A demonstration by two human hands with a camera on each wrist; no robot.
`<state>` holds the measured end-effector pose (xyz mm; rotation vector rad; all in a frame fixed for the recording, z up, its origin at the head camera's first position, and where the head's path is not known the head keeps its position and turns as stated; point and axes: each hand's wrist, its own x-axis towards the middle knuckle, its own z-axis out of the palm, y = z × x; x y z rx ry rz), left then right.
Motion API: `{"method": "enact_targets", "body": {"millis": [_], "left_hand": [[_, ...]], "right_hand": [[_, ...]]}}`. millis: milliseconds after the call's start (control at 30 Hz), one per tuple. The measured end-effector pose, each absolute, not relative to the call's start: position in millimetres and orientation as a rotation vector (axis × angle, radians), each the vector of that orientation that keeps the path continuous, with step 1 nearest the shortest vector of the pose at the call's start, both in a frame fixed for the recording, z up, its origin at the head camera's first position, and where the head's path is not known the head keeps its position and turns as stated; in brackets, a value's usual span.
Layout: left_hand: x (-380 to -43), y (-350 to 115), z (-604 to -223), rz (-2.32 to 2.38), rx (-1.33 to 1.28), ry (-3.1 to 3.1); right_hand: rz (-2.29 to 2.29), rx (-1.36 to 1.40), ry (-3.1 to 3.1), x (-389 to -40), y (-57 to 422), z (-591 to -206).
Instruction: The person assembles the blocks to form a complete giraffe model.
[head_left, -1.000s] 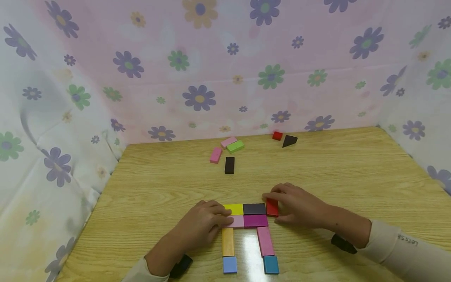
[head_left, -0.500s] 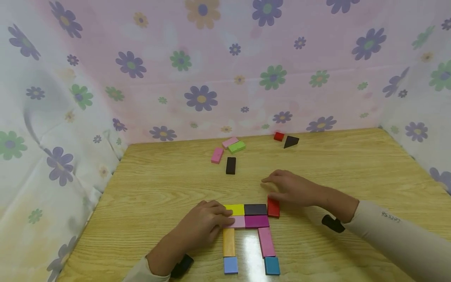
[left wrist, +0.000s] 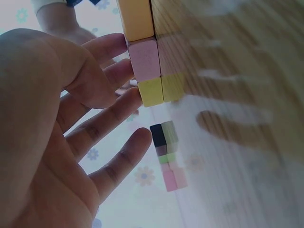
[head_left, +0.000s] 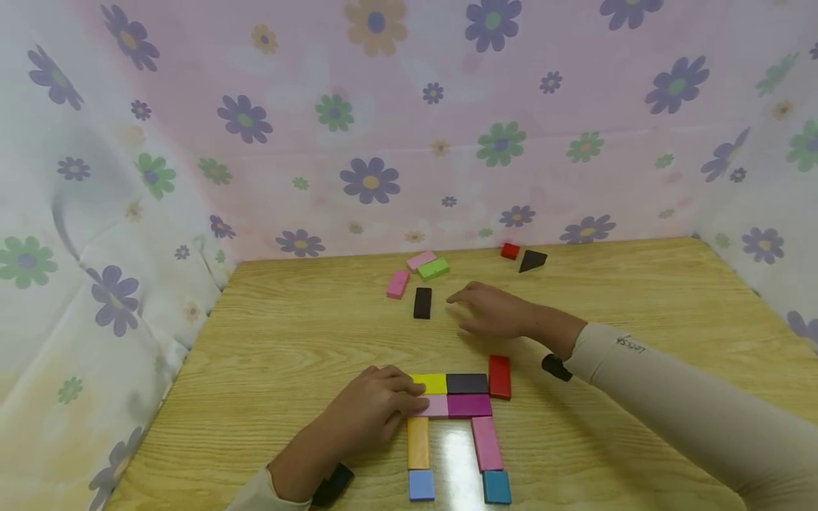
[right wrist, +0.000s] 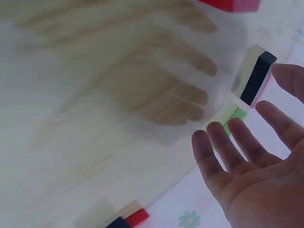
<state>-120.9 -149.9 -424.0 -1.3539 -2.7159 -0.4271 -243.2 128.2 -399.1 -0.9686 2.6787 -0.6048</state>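
Worktop: wood-grain. Holding 15 coloured blocks, 9 in a near arrangement and 6 farther back.

Near arrangement, upper row: yellow block, charcoal block, end to end. Lower row, directly against the upper: pale pink block, magenta block. At right end of upper row, set crosswise: long red block. Below, at left: orange block, then light blue block. Below, at right: slanted pink block, then teal block.

Far group: black block, foremost; far pink block; light pink block beside green block. Off to the right: small red block, near angled black block.

Hands, 2. Left hand: fingers extended, ungripping, fingertips resting on yellow and pale pink blocks. Right hand: fingers spread, free of any hold, above worktop between near arrangement and far group, near black block.

Also listed: beige sleeves; black wrist-worn units; floral curtain behind.
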Motion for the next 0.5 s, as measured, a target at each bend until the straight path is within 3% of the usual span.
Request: {"method": "enact_targets", "body": {"millis": [500], "left_hand": [[-121, -150, -421, -0.426, -1.365, -2.722]], "right_hand": [[-0.362, -0.851, 2.747, -263, 69, -401]]}}
